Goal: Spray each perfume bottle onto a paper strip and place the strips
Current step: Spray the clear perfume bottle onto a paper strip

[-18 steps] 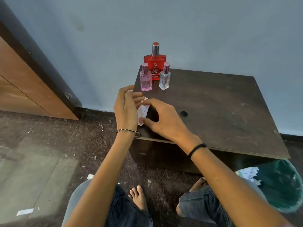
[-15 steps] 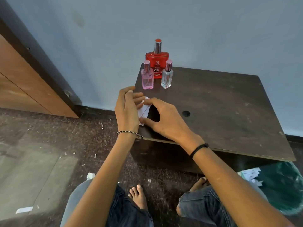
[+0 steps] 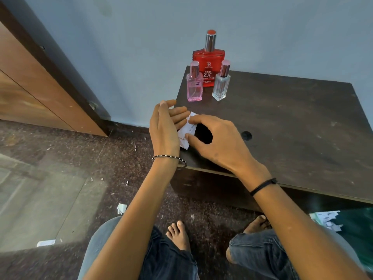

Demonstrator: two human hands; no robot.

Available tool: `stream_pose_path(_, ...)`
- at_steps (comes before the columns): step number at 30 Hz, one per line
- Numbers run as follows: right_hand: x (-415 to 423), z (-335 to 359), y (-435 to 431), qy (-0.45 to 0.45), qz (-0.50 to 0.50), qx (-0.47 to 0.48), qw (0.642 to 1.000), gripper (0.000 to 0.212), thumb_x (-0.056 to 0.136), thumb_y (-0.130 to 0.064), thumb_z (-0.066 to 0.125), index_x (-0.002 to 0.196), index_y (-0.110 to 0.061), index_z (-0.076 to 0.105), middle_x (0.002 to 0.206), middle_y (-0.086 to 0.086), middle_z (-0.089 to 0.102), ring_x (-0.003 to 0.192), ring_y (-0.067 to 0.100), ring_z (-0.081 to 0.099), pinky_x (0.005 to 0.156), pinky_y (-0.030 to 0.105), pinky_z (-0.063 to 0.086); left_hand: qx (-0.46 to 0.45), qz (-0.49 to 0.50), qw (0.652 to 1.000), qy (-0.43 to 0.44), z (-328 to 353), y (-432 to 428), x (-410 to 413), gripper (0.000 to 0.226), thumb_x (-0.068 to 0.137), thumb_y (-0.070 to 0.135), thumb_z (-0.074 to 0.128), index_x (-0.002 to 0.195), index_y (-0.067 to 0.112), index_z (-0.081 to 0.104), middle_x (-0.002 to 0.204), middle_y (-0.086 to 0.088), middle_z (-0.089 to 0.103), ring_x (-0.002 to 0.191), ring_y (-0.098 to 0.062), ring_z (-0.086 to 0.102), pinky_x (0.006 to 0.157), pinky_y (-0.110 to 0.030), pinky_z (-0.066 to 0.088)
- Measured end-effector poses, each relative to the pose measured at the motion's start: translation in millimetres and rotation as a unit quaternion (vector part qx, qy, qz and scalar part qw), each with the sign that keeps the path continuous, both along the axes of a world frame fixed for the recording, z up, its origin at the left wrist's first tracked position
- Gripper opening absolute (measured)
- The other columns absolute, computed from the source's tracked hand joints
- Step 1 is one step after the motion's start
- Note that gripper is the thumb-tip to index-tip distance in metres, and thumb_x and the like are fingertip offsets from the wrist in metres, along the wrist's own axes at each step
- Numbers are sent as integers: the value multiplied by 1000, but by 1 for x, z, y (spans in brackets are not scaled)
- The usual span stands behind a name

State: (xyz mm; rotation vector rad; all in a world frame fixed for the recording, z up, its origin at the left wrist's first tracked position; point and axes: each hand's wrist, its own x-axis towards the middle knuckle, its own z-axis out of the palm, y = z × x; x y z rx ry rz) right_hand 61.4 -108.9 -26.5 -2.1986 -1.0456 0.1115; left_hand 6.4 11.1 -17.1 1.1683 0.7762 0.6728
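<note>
Three perfume bottles stand at the far left corner of a dark wooden table [image 3: 292, 122]: a large red bottle [image 3: 209, 61] at the back, a small pink bottle [image 3: 194, 87] in front on the left, a small clear bottle [image 3: 221, 83] on the right. White paper strips [image 3: 186, 131] lie at the table's left edge between my hands. My left hand [image 3: 165, 130] stands edge-up beside the paper, fingers straight and touching it. The thumb and forefinger of my right hand [image 3: 218, 142] pinch the paper from the right.
A round hole [image 3: 246, 135] sits in the tabletop right of my hands. A green bin [image 3: 355, 229] with paper scraps stands at the lower right. Paper bits litter the speckled floor [image 3: 60, 158]. My knees and bare feet are below. A wooden door panel [image 3: 30, 91] is on the left.
The view has shifted a little; the bottles appear higher in the frame. My hands stay at the paper, and the left fingers have straightened slightly.
</note>
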Motion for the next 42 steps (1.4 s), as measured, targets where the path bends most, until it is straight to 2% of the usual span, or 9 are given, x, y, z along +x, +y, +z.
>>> stream_pose_path(3,-1,-1,2,-31,-8,-17,999,54,82,-56,67,126,-25,64,129,-6,68,118,14,62,97,37,53,-48,7,999,-11,1,5,0,40,107,27,35,117,0,63,103,-21,74,92,-27,76,89,-38,60)
stream_pose_path(12,2,-1,6,-96,-25,-22,995,46,83,-55,66,120,-27,68,119,-10,72,107,12,68,81,36,58,-85,6,996,-14,4,8,1,42,108,29,34,115,-1,63,103,-21,74,91,-27,76,86,-35,61)
stream_pose_path(18,4,5,3,-88,-6,-51,995,72,73,-80,56,127,-33,64,128,-13,69,115,12,65,89,40,57,-110,24,994,-10,9,15,0,41,108,29,33,111,1,63,104,-21,74,91,-27,76,82,-32,61)
stream_pose_path(25,4,3,4,-125,-12,-12,992,53,85,-63,52,118,-27,73,109,-7,77,95,16,73,71,40,60,-99,16,995,7,8,12,3,43,108,30,33,109,0,64,102,-20,74,91,-28,76,86,-36,60)
stream_pose_path(28,5,2,4,-135,-7,16,991,34,94,-49,57,113,-28,75,103,-6,79,88,16,74,64,38,59,-95,20,995,7,6,13,3,41,107,30,34,107,2,65,101,-19,75,90,-26,76,84,-35,60)
stream_pose_path(33,7,-4,3,-134,1,66,989,27,97,-32,62,116,-19,75,117,-3,76,108,15,71,80,38,60,-75,24,997,1,7,12,3,40,107,28,35,110,1,65,101,-17,75,90,-24,76,81,-30,60)
stream_pose_path(36,9,-2,3,-134,-5,109,985,26,96,-24,66,117,-12,75,117,4,75,109,19,71,90,38,59,-34,28,999,-3,8,9,2,40,107,28,36,111,1,66,100,-16,75,91,-23,76,83,-31,59)
stream_pose_path(38,10,2,2,-118,-22,137,983,25,96,-22,67,117,-10,74,113,6,76,103,18,72,89,33,58,7,27,1000,0,9,7,2,38,107,27,37,110,3,66,98,-12,76,89,-18,76,84,-31,59)
stream_pose_path(42,12,12,-2,-52,-85,174,980,22,95,-26,67,110,-12,75,101,-3,75,85,5,66,77,10,53,72,3,997,-10,14,-1,2,25,104,20,47,107,6,67,96,-9,77,86,-15,76,82,-28,59)
